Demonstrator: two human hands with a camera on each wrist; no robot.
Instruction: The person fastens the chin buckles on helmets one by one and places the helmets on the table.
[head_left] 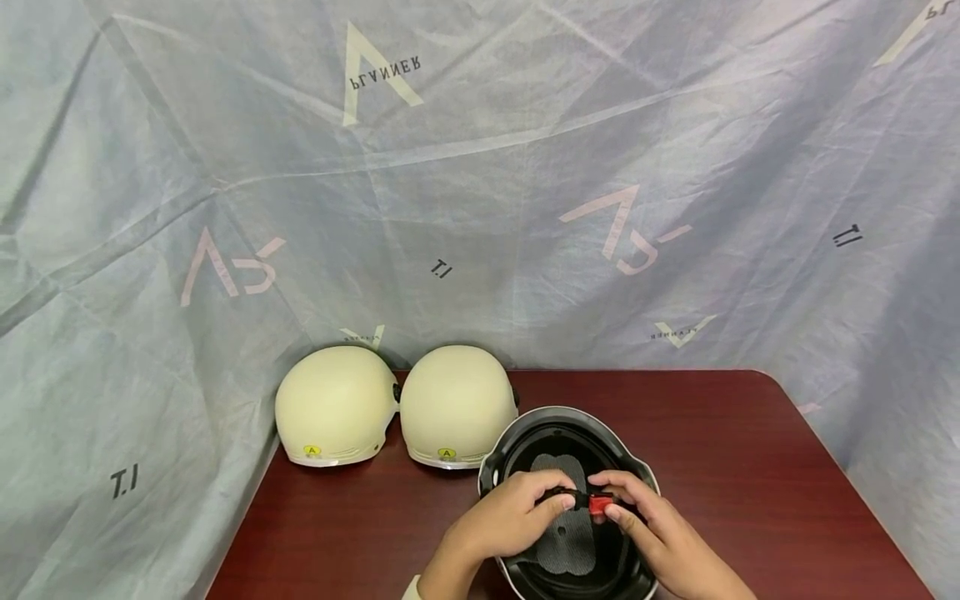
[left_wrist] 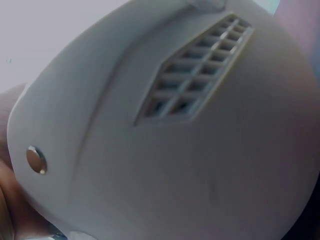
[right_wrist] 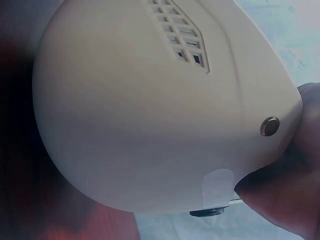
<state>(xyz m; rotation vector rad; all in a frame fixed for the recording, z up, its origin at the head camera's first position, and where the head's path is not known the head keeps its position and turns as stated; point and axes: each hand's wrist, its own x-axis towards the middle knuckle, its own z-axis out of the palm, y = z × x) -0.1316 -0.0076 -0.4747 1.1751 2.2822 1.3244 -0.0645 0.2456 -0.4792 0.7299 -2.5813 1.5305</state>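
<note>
Cream helmet (head_left: 336, 400); second cream helmet (head_left: 457, 400) just beside it. Left hand (head_left: 510, 510): thumb and finger pinching the black strap (head_left: 581, 500). Upturned helmet (head_left: 566, 546): right of these, beneath both hands. Red buckle (head_left: 598, 505): pinched by the right hand (head_left: 663, 533), hands near but apart (whether the ends are joined cannot be told; best kept level, untwisted, fingertips clear of the join).

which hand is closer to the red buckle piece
Right. The right hand holds the red buckle piece between thumb and fingers; the left hand is just left of it, pinching the black strap end.
</note>
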